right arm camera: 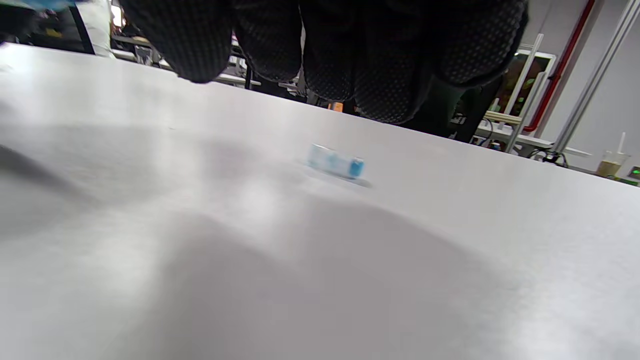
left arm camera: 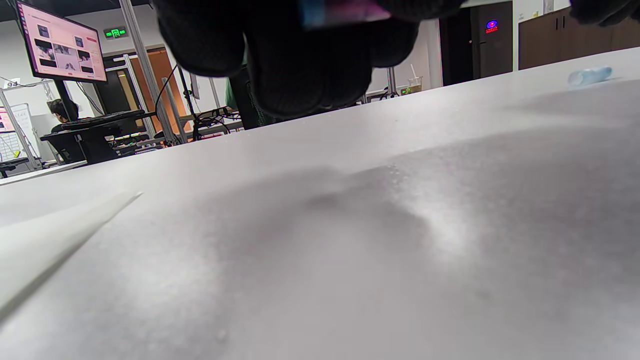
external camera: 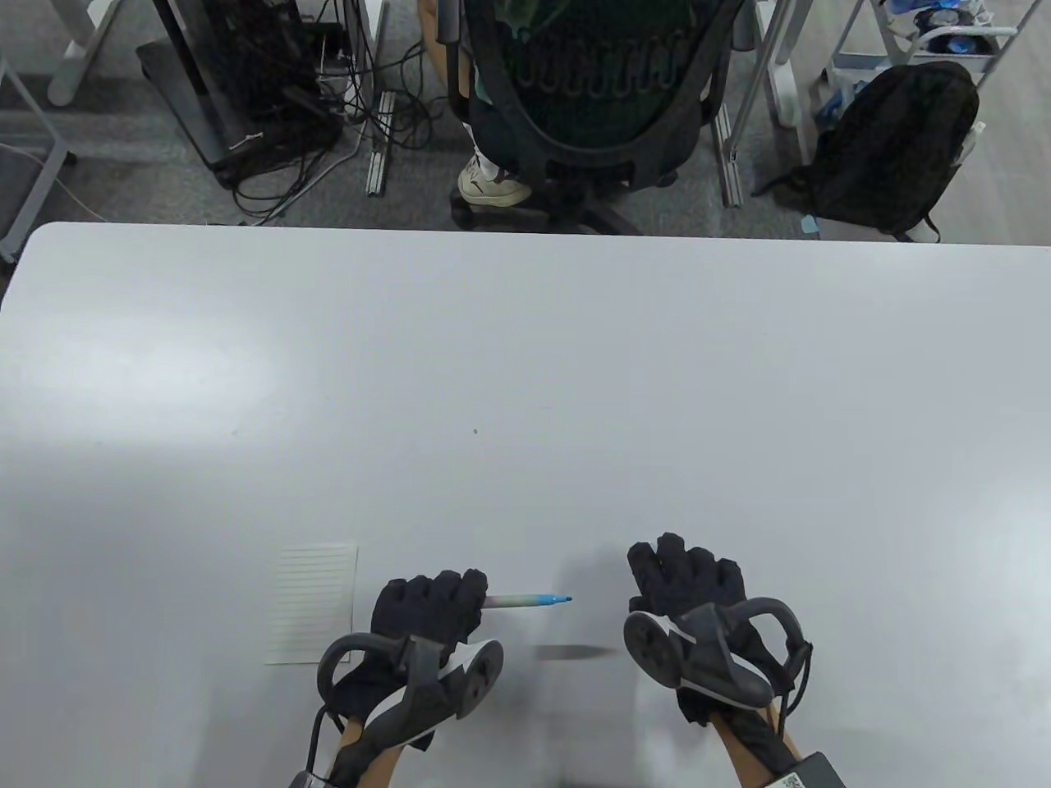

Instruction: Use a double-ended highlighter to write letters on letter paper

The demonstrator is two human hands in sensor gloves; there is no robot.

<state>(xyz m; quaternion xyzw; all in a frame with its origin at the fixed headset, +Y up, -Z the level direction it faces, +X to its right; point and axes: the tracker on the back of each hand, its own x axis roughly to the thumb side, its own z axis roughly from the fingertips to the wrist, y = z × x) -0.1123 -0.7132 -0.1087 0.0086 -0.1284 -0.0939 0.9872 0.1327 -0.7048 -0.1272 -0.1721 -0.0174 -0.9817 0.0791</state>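
Observation:
My left hand grips the double-ended highlighter, held above the table with its bare blue tip pointing right; in the left wrist view its blurred barrel shows between my fingers. The lined letter paper lies just left of that hand, and its edge shows low at the left. My right hand hovers to the right with fingers loosely bent and holds nothing. A small blue cap lies on the table beyond its fingers, and is also seen far right as the cap. The table view hides it.
The white table stretches far ahead of both hands. Beyond its far edge stand an office chair with a seated person, tangled cables and a black backpack on the floor.

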